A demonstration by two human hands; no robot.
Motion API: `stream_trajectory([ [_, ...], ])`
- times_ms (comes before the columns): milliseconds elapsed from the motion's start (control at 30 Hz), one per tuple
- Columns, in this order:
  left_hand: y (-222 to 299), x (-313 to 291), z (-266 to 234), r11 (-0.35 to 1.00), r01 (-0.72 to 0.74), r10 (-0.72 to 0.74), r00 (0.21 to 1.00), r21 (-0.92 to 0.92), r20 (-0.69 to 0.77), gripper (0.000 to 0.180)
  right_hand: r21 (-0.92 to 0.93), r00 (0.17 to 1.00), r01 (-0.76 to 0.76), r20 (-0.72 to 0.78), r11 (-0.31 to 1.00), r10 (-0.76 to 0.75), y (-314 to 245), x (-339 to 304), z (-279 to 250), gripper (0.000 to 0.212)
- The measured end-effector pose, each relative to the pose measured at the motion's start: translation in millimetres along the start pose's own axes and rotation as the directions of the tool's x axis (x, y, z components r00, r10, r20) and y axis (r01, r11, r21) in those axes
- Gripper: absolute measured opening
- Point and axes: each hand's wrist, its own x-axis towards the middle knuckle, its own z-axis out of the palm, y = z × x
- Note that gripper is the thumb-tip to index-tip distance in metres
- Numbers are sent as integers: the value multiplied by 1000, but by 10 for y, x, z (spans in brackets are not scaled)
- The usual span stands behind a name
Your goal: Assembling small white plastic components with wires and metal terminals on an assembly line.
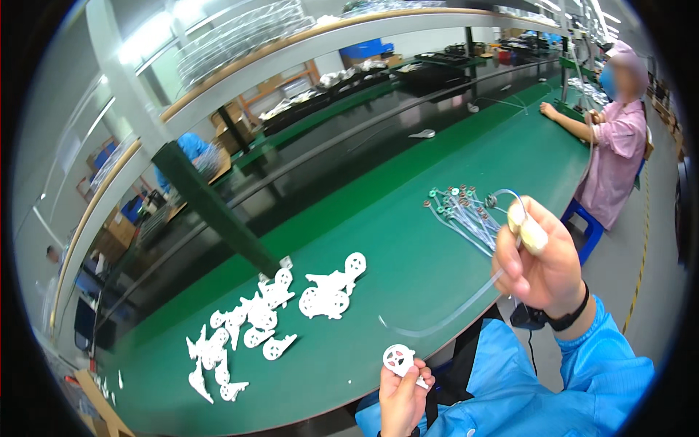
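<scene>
Near the table's front edge my left hand (404,397) is closed around a white plastic wheel part (398,358), its spoked wheel facing up. My right hand (542,258) is raised higher on the right, with pale yellow finger covers (534,237) on two fingertips. It pinches a thin translucent tube (455,318). One end loops above the fingers to a small dark fitting, and the other trails left over the table. Beyond this hand lies a bundle of similar tubes (466,222) with green and brown ends. Several loose white wheel parts (325,295) lie to the left.
The green table (291,386) curves toward me. A dark green post (215,207) rises at the left, below a long shelf (349,28). A co-worker in pink (615,149) sits at the far right by a blue stool (582,229). Another person in blue (191,149) is behind the post.
</scene>
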Motion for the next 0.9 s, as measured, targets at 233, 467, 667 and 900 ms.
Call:
stream_trajectory([
  [233,51,-137,-150,989,-68,60,996,-132,-60,27,176,998,-64,14,982,63,264,-464,-112,18],
  [467,-39,-74,-182,992,-49,48,999,-117,-10,28,235,999,-51,-4,971,53,89,-619,-53,19],
  [667,-98,-66,-201,998,-49,48,999,-25,-16,27,287,989,11,139,958,-53,-56,-610,81,15],
  [900,-37,-141,-99,988,-36,29,998,-153,-49,36,246,1000,-19,27,969,13,137,-630,-57,16],
])
